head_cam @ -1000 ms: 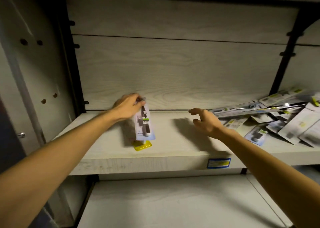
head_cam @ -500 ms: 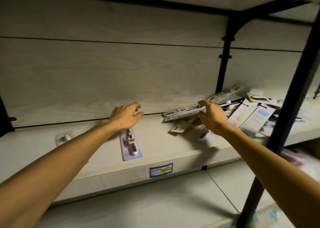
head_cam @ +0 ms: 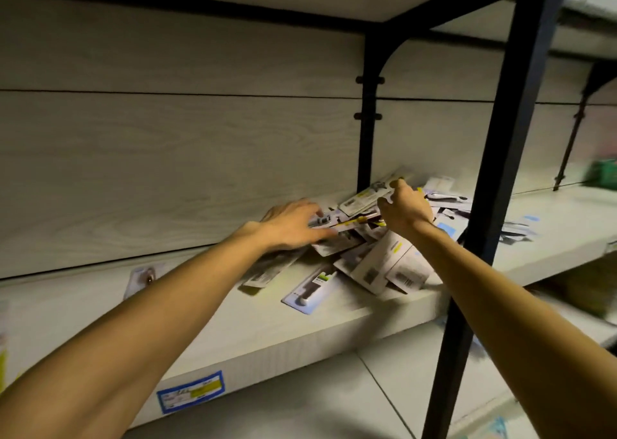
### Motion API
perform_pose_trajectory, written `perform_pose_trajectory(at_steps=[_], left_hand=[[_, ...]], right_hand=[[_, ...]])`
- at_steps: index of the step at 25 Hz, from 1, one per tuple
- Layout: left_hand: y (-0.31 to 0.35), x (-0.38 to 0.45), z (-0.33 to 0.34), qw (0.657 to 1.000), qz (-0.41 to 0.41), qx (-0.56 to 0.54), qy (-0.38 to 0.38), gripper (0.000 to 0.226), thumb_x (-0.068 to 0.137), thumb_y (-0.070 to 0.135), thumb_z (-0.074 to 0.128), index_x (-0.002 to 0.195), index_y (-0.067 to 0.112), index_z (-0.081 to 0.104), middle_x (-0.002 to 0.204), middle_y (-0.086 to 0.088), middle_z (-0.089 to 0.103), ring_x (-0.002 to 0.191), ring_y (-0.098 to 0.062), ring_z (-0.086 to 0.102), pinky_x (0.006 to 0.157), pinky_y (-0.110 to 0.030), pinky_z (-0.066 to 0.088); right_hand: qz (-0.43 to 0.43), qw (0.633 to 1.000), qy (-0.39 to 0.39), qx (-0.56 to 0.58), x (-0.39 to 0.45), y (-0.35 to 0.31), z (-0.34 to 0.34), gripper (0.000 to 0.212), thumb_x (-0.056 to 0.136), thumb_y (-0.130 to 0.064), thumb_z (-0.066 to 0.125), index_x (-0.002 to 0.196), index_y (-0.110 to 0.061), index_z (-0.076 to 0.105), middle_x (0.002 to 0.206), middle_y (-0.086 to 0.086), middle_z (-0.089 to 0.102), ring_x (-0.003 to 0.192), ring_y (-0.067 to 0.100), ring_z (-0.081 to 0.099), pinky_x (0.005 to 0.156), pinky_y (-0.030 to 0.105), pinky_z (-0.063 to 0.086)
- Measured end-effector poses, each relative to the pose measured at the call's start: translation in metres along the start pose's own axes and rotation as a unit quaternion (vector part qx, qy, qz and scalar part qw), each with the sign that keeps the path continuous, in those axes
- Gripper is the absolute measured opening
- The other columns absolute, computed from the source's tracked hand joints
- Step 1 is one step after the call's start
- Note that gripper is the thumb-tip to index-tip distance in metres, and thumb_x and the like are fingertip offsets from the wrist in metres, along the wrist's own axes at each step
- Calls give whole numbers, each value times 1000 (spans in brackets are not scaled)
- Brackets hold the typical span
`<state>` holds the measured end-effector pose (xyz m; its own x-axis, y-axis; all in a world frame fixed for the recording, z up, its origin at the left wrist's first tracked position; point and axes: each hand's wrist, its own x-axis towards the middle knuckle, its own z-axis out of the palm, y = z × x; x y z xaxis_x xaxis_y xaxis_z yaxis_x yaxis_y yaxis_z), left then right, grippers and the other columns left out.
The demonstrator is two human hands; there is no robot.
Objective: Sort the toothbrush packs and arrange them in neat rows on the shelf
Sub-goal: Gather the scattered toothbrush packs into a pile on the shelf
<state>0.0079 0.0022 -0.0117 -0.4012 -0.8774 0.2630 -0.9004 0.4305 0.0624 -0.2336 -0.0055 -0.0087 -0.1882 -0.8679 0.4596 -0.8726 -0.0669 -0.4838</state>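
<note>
Both hands were at the heap of toothbrush packs (head_cam: pixel 377 258) that lay jumbled on the shelf (head_cam: pixel 273 325), against the pale wood-grain back panel (head_cam: pixel 173 158).

The left hand (head_cam: pixel 290 226) lay palm down on the heap's left side, its fingers (head_cam: pixel 315 235) stretched out fairly straight and resting on the packs there. Motion blur hid whether any of them curled under a card.

The right hand (head_cam: pixel 405 210) was raised at the back of the heap, and its fingers (head_cam: pixel 399 185) were curled and pinching the upper edge of a long white-backed pack (head_cam: pixel 365 196), which tilted up off the pile and leaned toward the back panel. A pack with a yellow strip (head_cam: pixel 354 222) ran between the two hands, just beneath the right one.

Nearer than the left fingers, a blue-backed pack (head_cam: pixel 309 291) lay flat toward the shelf's front edge, slightly apart from the heap. Nearer than the right fingers, white cards with barcodes (head_cam: pixel 387 268) faced up at the heap's front. Well off to the left of the left fingers, a lone pack (head_cam: pixel 142 276) lay flat by the back panel, partly hidden by the left forearm.

A black upright post (head_cam: pixel 490 205) stood just right of the right forearm, in front of the heap's right end. A blue-bordered price label (head_cam: pixel 190 392) was stuck on the shelf's front face below the left arm.
</note>
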Motion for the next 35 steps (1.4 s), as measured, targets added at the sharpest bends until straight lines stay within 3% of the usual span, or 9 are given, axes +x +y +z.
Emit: perform_pose_trajectory(at_steps=[2, 6, 13, 16, 19, 24, 29, 32, 35], left_hand=[[6, 8, 12, 1000, 29, -1, 7, 61, 82, 83, 47, 119, 37, 59, 126, 10, 60, 110, -18, 57, 94, -40, 50], [-1, 11, 32, 992, 69, -37, 100, 38, 93, 66, 50, 107, 34, 66, 103, 15, 68, 88, -12, 63, 76, -35, 53], [-18, 32, 29, 971, -80, -173, 146, 33, 101, 47, 51, 100, 25, 76, 85, 4, 75, 74, -17, 67, 73, -37, 55], [-17, 38, 26, 962, -108, -201, 150, 27, 100, 46, 53, 98, 29, 75, 81, 7, 75, 71, -16, 69, 68, -33, 53], [-13, 42, 20, 956, -123, -216, 156, 27, 101, 44, 54, 93, 28, 74, 82, 3, 76, 73, -20, 70, 71, -38, 58], [-15, 41, 7, 936, -150, -265, 179, 22, 100, 41, 56, 98, 28, 75, 86, 7, 76, 76, -11, 71, 70, -30, 56], [-20, 34, -10, 902, -198, -315, 220, 40, 99, 36, 58, 65, 18, 67, 56, 11, 64, 55, -5, 56, 55, -23, 40], [-23, 25, -23, 870, -217, -375, 234, 36, 98, 34, 58, 82, 5, 72, 80, -14, 74, 72, -21, 64, 67, -31, 50], [-32, 14, -38, 817, -243, -451, 264, 26, 97, 31, 62, 98, 8, 75, 97, -20, 75, 89, -32, 72, 81, -42, 58]], right_hand=[[11, 1000, -3, 3, 11, 2, 10, 43, 97, -37, 53, 124, -4, 47, 116, 23, 64, 105, 42, 59, 85, 46, 52], [18, 1000, 8, 21, 34, 5, 29, 43, 95, -35, 52, 132, -13, 50, 123, 22, 63, 116, 42, 55, 92, 47, 49], [108, 994, 16, 20, 72, 9, 49, 47, 96, -38, 54, 126, -2, 57, 132, 24, 56, 124, 41, 45, 102, 45, 39], [163, 979, 53, 110, 77, 13, 46, 38, 93, -32, 61, 116, -2, 59, 122, 23, 62, 119, 41, 52, 100, 44, 42], [204, 955, 61, 208, 84, 13, 44, 41, 89, -26, 66, 121, -4, 51, 123, 22, 63, 118, 41, 55, 104, 47, 43], [214, 956, 18, 201, 93, 9, 41, 47, 87, -36, 65, 122, -4, 59, 126, 20, 63, 120, 40, 55, 105, 47, 44], [214, 964, 42, 150, 96, 9, 45, 43, 88, -35, 63, 116, -3, 63, 124, 21, 63, 118, 40, 56, 99, 43, 45], [218, 964, 66, 138, 96, 10, 49, 45, 88, -34, 66, 120, -2, 62, 128, 22, 60, 121, 40, 53, 102, 45, 45], [211, 958, 110, 158, 95, 3, 46, 43, 89, -33, 66, 119, -3, 63, 127, 21, 61, 119, 40, 55, 102, 47, 46]])
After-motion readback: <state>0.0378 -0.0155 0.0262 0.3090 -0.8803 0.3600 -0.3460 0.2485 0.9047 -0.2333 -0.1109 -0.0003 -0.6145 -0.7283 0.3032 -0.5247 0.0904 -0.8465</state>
